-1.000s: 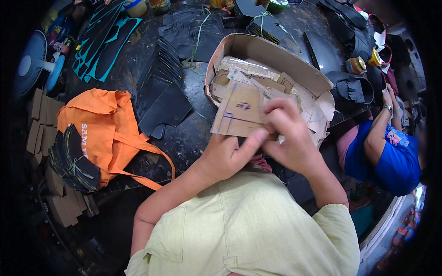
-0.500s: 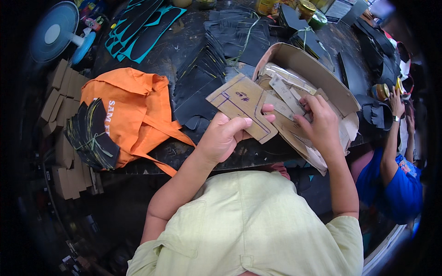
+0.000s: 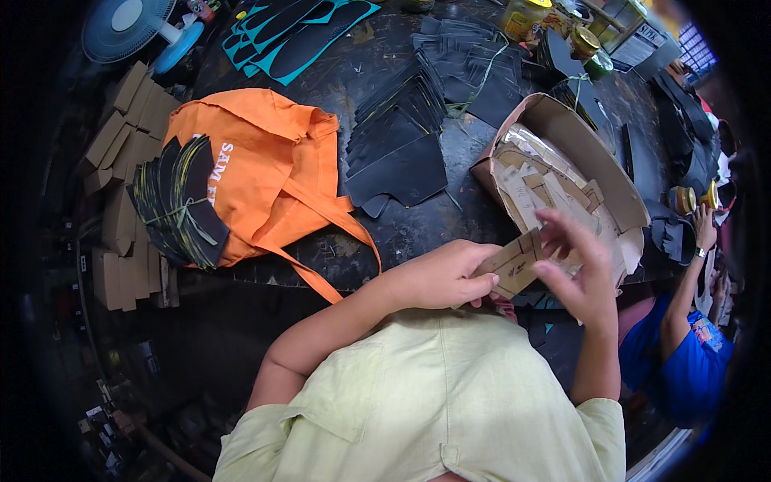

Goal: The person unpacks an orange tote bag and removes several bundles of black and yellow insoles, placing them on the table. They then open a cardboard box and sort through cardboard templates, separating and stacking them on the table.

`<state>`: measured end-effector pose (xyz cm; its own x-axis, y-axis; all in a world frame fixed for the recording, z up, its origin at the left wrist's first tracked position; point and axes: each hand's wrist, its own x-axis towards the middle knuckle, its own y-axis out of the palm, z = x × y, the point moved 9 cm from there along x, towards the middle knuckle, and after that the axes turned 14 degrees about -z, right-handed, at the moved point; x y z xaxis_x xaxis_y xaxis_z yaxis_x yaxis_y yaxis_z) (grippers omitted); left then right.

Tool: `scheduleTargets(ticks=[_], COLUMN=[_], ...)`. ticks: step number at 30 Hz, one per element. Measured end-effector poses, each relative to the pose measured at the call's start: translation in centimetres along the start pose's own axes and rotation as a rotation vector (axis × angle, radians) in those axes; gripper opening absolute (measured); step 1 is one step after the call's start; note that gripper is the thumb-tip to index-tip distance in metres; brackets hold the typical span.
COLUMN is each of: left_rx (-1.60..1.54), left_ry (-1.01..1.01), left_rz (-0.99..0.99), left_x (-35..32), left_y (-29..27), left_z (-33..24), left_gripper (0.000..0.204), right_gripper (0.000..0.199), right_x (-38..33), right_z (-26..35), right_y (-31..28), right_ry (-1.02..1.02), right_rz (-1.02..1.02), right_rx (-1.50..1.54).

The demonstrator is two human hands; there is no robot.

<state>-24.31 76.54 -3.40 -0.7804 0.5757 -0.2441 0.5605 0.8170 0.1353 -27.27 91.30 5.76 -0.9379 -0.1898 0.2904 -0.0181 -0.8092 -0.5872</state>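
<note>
While the dark worktable (image 3: 401,233) fills most of the view, its biggest load is an orange cloth bag (image 3: 265,169) lying flat near the left, its straps trailing toward the near edge, with a tied bundle of black cut pieces (image 3: 178,205) resting on its left side. Just right of the bag, a fanned stack of black sheets (image 3: 401,140) spreads across the middle of the table, and more black pieces tied with cord (image 3: 470,56) lie beyond it. To the right stands an open cardboard box (image 3: 598,165), tilted toward the person and filled with pale card templates (image 3: 538,181). Teal-edged black sole shapes (image 3: 297,28) lie at the far edge, a blue fan (image 3: 128,28) sits at the far left, and stacked brown cartons (image 3: 120,145) stand beside the table on the left. A second person in a blue shirt (image 3: 683,369) sits at the right. Nearest the camera, held over the table's near edge just in front of the box, is a small brown card template (image 3: 514,261). The left hand (image 3: 442,277) grips its lower left part, fingers curled round it with the thumb under the card. The right hand (image 3: 582,269) touches its right end, fingers loosely spread and bent, the fingertips pinching that edge.
</note>
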Motion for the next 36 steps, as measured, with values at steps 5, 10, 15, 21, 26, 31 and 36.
scheduleTargets(ticks=[5, 10, 15, 21, 26, 31, 36], left_rx=[0.384, 1.119, 1.154, 0.706, 0.203, -0.112, -0.469], left_ry=[0.292, 0.387, 0.417, 0.312, 0.296, 0.306, 0.212], left_rz=[-0.231, -0.955, -0.988, -1.009, -0.899, -0.607, -0.533], left_x=[-1.1, -4.2, -4.3, -4.5, -3.3, -0.7, -1.0], left_y=[-5.6, -14.5, -15.1, -17.7, -17.3, -12.6, -11.0], left_z=[-3.2, -5.0, -3.8, -2.6, -3.1, -4.4, -4.1], left_gripper=[0.025, 0.063, 0.057, 0.024, 0.014, 0.013, 0.033], right_gripper=[0.034, 0.039, 0.035, 0.021, 0.018, 0.021, 0.024], right_x=[-1.4, -1.5, -1.0, 0.2, 3.0, 6.9, 7.6], right_z=[-0.4, -3.9, -4.4, -4.6, -2.1, 0.3, -1.6], right_y=[1.9, 1.3, 1.4, 0.8, 1.5, 4.4, 5.9], right_ry=[0.115, 0.457, 0.42, 0.356, 0.23, 0.015, 0.219], right_rz=[0.063, -0.106, -0.115, -0.071, -0.073, -0.107, -0.043], right_rx=[0.048, 0.331, 0.38, 0.442, 0.445, 0.4, 0.496])
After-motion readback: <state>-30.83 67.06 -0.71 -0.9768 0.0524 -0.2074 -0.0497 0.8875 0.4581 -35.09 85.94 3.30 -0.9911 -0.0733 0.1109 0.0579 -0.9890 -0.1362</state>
